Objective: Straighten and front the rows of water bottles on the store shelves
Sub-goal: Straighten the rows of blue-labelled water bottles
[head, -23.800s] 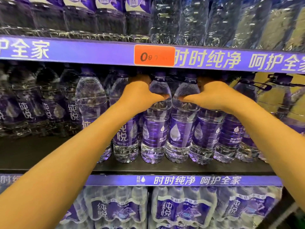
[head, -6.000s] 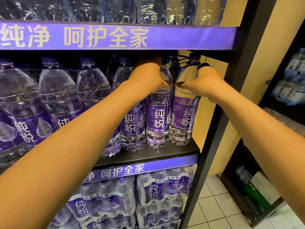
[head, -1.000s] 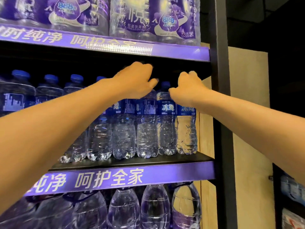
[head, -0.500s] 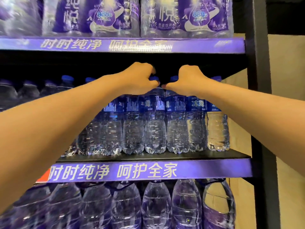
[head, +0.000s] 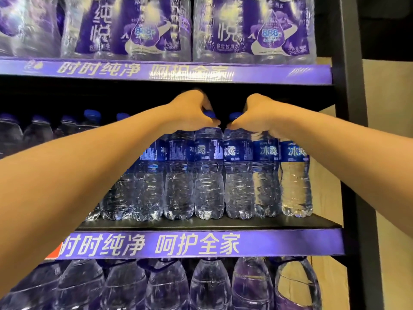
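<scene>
A row of small clear water bottles with blue labels and blue caps stands along the front of the middle shelf (head: 223, 223). My left hand (head: 190, 110) grips the neck of one front bottle (head: 209, 175), fingers curled round its blue cap. My right hand (head: 257, 115) grips the neck of the neighbouring bottle (head: 238, 175) just to the right. Both bottles stand upright and touch each other. Two more front bottles (head: 295, 175) stand to the right, their labels facing forward. My left forearm hides the bottles further left.
Shrink-wrapped purple-labelled multipacks (head: 252, 30) fill the shelf above. Large purple-tinted bottles (head: 210, 285) stand on the shelf below. A black upright post (head: 350, 130) bounds the shelves on the right, with a beige wall beyond it. Purple strips with white characters run along the shelf edges.
Both hands have settled lower onto the necks of two adjacent front bottles and closed round them. The view has shifted slightly left.
</scene>
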Demonstrator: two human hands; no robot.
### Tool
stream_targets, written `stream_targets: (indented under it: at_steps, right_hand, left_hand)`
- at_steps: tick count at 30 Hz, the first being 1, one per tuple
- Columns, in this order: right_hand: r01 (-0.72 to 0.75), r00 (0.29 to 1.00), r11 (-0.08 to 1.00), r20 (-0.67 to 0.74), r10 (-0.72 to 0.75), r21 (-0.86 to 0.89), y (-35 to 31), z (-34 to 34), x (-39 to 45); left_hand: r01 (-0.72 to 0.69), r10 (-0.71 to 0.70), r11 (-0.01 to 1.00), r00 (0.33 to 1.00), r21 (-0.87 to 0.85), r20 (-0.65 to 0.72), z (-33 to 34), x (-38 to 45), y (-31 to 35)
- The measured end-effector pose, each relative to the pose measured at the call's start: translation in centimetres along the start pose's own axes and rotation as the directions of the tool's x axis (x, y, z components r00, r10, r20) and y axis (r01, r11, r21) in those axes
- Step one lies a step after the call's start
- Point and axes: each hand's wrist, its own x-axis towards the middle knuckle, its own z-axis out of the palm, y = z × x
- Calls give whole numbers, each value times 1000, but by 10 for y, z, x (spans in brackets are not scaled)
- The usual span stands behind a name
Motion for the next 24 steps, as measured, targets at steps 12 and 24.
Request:
stream_targets:
  at_steps: [12,24]
  right_hand:
    - [19,998,997,-58,-23,-70,0,-1,4]
    - [-25,995,992,104,12,124,1,-2,13]
  left_hand:
    - [28,-39,990,996,136,77,-1,6,0]
    - [84,-85,996,992,8,91,-8,3,-6]
